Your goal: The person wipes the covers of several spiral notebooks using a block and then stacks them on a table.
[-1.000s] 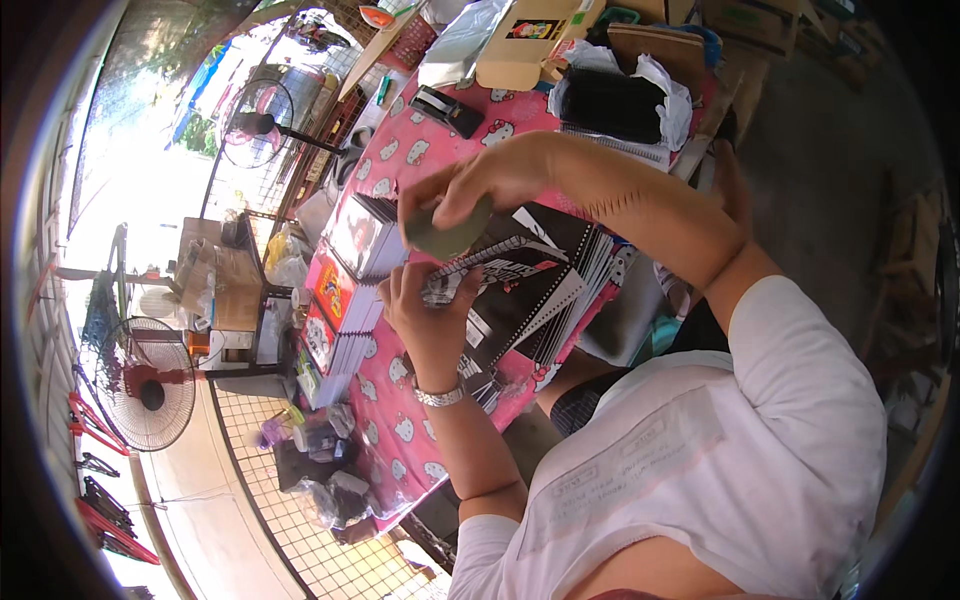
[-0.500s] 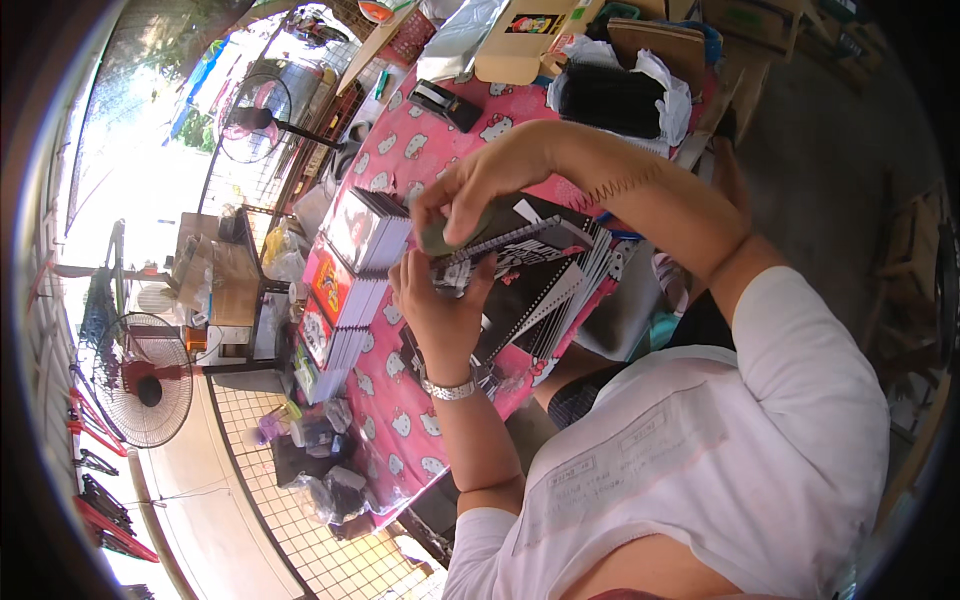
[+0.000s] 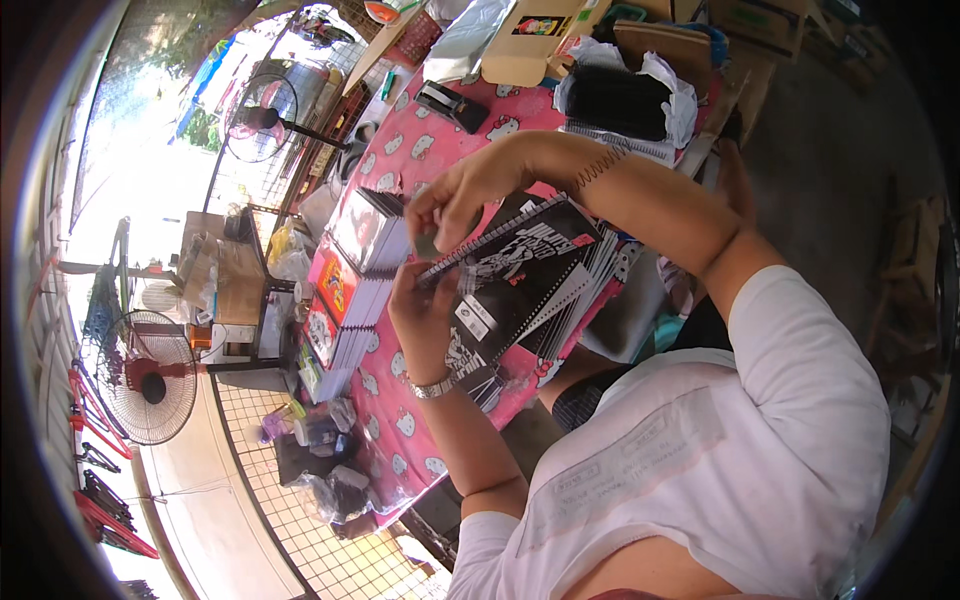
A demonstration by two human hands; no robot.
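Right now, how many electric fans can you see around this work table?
2. One standing fan is beyond the pink table's far left corner, by the fence. Another fan stands lower left on the tiled floor. Others may be hidden outside the view.

Spiral notebook (image 3: 520, 270) on bench (image 3: 400, 420), atop loose notebook pile (image 3: 590, 290). Stacked notebooks (image 3: 345, 290) left of it. Stapler (image 3: 452, 105) and cardboard box (image 3: 530, 40) behind. Standing fan (image 3: 140, 375) far left, off bench.
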